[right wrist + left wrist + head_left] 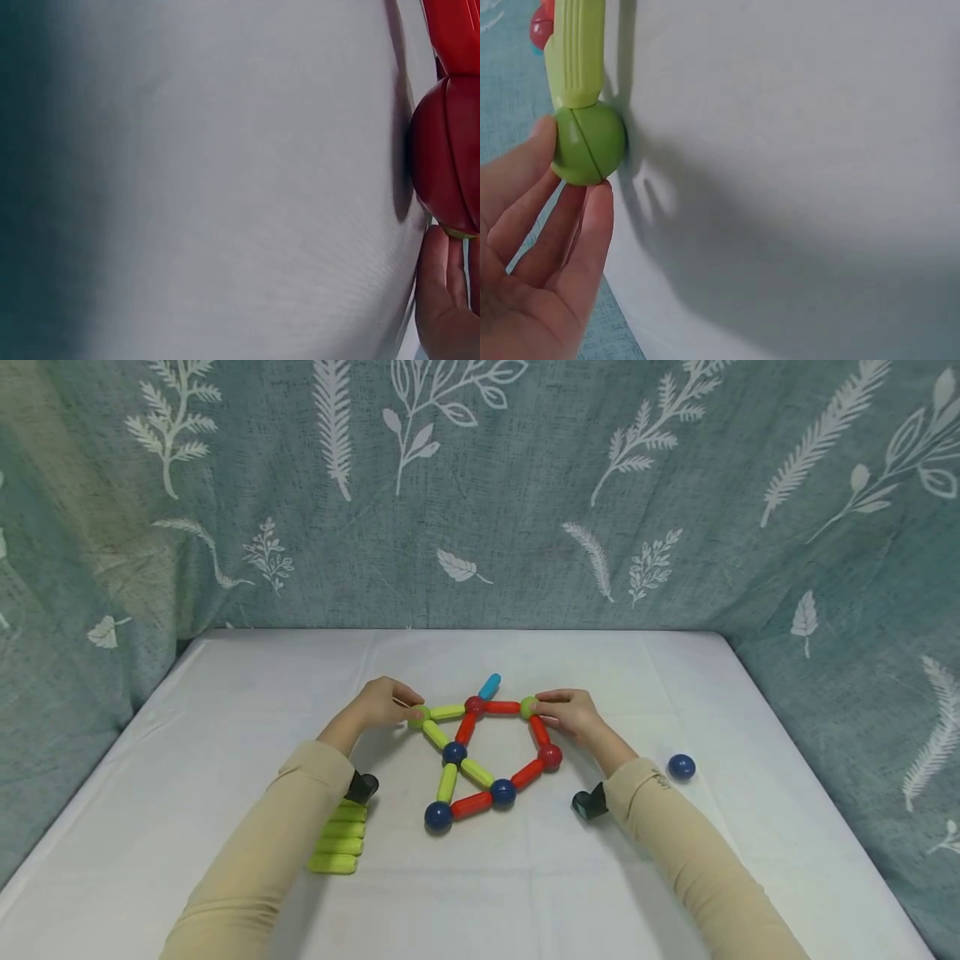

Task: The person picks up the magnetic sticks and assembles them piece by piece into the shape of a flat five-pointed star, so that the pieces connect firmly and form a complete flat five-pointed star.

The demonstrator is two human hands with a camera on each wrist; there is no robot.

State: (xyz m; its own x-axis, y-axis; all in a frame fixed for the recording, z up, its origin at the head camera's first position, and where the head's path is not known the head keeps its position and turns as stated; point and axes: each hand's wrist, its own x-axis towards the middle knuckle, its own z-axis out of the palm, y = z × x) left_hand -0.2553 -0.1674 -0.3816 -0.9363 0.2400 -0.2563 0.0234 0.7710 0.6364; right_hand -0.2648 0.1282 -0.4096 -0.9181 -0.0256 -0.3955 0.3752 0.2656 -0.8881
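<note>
A flat frame of joined toy rods and balls lies on the white table. Its left green ball (418,717) is pinched between the thumb and fingertips of my left hand (382,703); the left wrist view shows a ridged lime rod (579,56) meeting that ball. My right hand (573,712) grips the right green ball (528,707), partly covered by the fingers. Red rods (501,707) and lime rods (476,772) link red balls (551,756) and several blue balls (454,752). One light blue rod (490,686) sticks out beyond the far red ball (474,705).
Several loose lime rods (335,846) lie side by side near my left forearm, partly hidden by the sleeve. A loose blue ball (682,767) sits right of my right forearm. Behind the white table (540,893) hangs a leaf-patterned green curtain (510,577).
</note>
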